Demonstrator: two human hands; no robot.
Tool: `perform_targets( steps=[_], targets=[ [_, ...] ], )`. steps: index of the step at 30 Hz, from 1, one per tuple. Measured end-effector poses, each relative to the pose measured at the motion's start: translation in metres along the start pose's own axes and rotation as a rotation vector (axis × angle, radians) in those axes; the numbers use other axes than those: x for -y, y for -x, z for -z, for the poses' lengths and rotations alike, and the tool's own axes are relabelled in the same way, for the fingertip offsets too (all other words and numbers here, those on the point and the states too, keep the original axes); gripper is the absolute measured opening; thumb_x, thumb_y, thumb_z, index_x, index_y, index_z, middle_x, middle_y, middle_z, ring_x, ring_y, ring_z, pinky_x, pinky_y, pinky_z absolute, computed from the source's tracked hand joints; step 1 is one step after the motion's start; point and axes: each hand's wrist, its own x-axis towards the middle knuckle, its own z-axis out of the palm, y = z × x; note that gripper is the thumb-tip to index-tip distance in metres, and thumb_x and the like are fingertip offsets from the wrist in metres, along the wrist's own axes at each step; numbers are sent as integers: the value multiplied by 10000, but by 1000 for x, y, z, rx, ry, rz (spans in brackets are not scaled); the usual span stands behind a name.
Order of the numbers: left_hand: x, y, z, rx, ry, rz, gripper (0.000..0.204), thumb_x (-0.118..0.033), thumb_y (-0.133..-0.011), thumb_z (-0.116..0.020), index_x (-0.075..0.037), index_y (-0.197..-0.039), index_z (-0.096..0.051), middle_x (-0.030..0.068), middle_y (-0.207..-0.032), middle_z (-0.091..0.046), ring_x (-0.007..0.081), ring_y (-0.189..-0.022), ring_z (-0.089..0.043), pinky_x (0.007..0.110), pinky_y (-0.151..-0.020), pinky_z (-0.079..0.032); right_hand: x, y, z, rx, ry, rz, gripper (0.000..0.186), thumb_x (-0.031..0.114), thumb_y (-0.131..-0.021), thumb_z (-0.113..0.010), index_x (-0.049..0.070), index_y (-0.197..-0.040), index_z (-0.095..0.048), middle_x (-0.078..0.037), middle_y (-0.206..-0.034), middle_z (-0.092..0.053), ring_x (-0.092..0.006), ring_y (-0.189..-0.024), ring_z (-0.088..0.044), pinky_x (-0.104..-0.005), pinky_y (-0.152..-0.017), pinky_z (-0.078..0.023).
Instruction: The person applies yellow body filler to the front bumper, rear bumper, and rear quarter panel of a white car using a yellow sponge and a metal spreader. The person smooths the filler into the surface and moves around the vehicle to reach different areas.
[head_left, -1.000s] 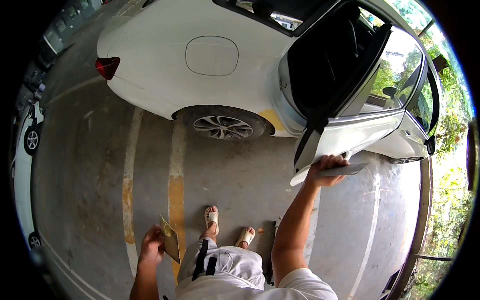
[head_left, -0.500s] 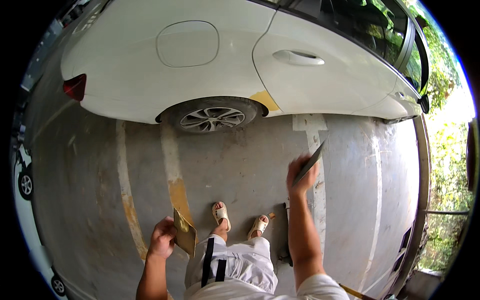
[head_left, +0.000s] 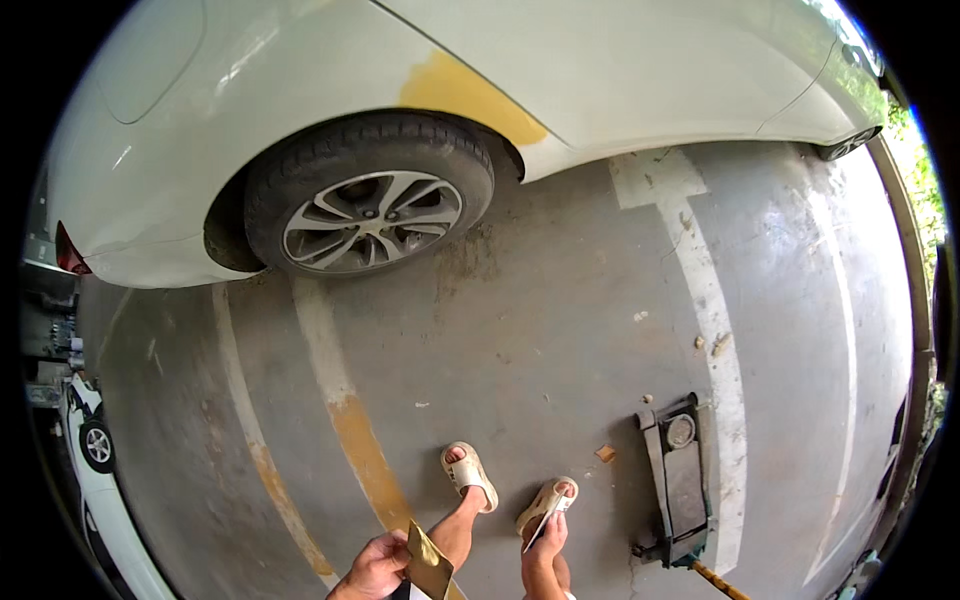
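Observation:
My left hand is closed on the edge of a flat board with yellowish paste on it, low in the picture left of my legs. In my right hand is a thin flat scraper, seen nearly edge-on in front of my right foot. Both hands are well apart from the white car. A smooth yellow filler patch covers the car's panel between the rear wheel arch and the door seam. Below and left of it is the rear wheel.
A floor jack with a yellow handle lies right of my feet. My sandals are on the grey floor, near a small brown scrap. Painted lines cross the floor. Another white car stands far left.
The car, its wheel and the yellow patch now look larger and nearer. Both hands are lower in view; the right hand with the scraper has come down and inward. The jack has come into fuller view.

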Motion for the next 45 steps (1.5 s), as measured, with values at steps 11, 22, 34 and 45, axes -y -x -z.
perform_targets(
  steps=[11,22,34,45],
  targets=[
    [52,-62,39,87,-110,21,224,-182,-852,-620,-19,-992,-555,155,-1000,-637,287,-922,-627,423,-831,-491,-31,-39,34,31,84,-119,54,126,-870,-490,109,-826,-464,13,-650,-447,-116,-493,-428,-275,-427,-341],
    [48,-45,-30,191,-67,25,173,-98,-879,-570,-30,-1038,-560,106,-1014,-637,234,-939,-617,363,-845,-480,-14,-38,43,142,168,-178,87,33,-784,-531,87,-833,-482,6,-677,-482,-119,-542,-465,-272,-493,-378],
    [-28,118,-195,417,13,-385,164,-82,-898,-556,-43,-1058,-564,65,-988,-634,177,-908,-606,305,-798,-471,247,12,-33,402,510,216,212,-68,-690,-575,63,-840,-502,-1,-706,-520,-123,-595,-506,-269,-565,-418],
    [-129,265,-100,431,143,-744,181,-166,-900,-601,-55,-1037,-560,45,-933,-638,150,-845,-613,284,-734,-480,339,185,-230,916,434,340,345,-167,-594,-609,35,-864,-534,-22,-759,-581,-138,-665,-566,-274,-646,-470]
  ],
)
